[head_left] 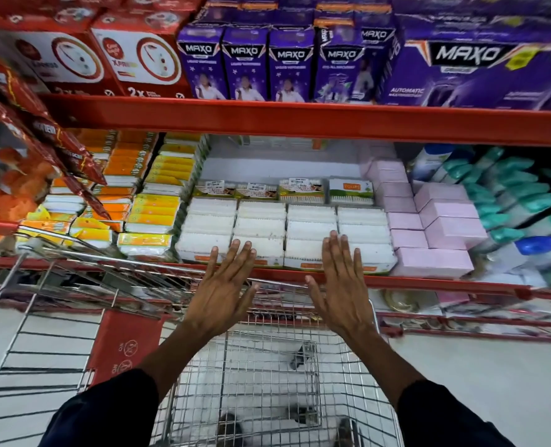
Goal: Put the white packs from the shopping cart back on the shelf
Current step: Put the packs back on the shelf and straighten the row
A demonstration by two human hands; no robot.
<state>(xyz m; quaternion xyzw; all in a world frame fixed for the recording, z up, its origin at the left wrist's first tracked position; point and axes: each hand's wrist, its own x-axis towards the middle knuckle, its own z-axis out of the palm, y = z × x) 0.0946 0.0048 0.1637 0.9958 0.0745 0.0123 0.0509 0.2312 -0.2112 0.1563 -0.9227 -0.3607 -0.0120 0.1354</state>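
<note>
White packs (285, 232) lie in several neat rows on the middle shelf (429, 282), between yellow packs and pink boxes. My left hand (224, 287) is flat with fingers spread, its fingertips resting on the front edge of the white packs. My right hand (340, 282) is flat too, fingertips on the front packs further right. Neither hand holds anything. Below my arms the wire shopping cart (267, 382) shows no white packs inside; the floor shows through its mesh.
Behind the white packs stand several small cotton-bud boxes (301, 190). Yellow and orange packs (158, 201) fill the left, pink boxes (441, 227) and teal-capped bottles (512, 204) the right. Purple MAXO cartons (290, 64) sit on the shelf above. Red snack bags (42, 124) hang at left.
</note>
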